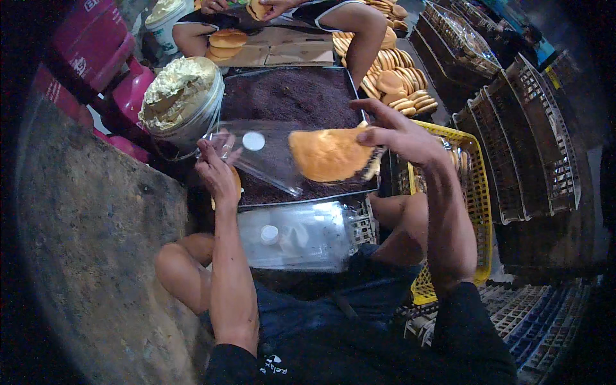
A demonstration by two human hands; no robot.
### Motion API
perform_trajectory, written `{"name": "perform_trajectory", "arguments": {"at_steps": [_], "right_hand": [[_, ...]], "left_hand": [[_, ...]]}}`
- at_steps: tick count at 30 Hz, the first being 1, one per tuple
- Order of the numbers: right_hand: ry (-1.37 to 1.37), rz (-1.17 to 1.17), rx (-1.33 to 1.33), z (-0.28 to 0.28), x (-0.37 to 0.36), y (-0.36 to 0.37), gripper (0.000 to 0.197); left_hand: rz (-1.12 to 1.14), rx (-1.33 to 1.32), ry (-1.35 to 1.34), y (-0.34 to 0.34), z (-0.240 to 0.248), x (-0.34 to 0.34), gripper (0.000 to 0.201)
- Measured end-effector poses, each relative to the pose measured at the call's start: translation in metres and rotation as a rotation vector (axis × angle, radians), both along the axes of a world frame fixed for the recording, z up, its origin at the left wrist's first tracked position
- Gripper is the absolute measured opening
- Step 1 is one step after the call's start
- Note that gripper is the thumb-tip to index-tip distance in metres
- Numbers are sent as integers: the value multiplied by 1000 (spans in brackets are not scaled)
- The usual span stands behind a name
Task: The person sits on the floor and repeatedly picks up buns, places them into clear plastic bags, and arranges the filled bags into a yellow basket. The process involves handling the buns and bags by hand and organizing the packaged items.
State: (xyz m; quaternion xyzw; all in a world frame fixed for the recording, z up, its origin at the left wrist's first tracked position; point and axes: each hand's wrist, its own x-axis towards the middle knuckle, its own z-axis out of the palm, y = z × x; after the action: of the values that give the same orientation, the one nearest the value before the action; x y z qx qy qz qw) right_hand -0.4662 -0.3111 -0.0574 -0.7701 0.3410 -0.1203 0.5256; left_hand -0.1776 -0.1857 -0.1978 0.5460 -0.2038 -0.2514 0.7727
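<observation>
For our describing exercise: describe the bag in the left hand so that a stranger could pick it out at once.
Find the big tray of dark crumbs in the middle. At its left edge, the left hand holds a clear bag out over the crumbs. Unlike the similar bags lying flat just outside the tray's near edge, this one is held up.
</observation>
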Motion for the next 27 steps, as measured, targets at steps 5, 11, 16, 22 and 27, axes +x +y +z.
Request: {"name": "perform_trajectory", "arguments": {"at_steps": [5, 11, 16, 22, 27], "right_hand": [[-44, -89, -14, -38, 23, 20, 67], [-393, -281, -661, -38, 51, 81, 51], [-202, -250, -1247, -46, 69, 89, 16], [-135, -272, -1257, -7, 31, 87, 42], [271, -401, -463, -28, -43, 16, 68]], "left_hand": [[-403, -96, 342, 13, 11, -76, 71], [-251, -253, 706, 13, 7, -100, 48], [-445, -553, 972, 12, 22, -94, 53], [-316, -166, 754, -16, -8, -120, 57], [-883, 256, -31, -40, 55, -181, 60]]}}
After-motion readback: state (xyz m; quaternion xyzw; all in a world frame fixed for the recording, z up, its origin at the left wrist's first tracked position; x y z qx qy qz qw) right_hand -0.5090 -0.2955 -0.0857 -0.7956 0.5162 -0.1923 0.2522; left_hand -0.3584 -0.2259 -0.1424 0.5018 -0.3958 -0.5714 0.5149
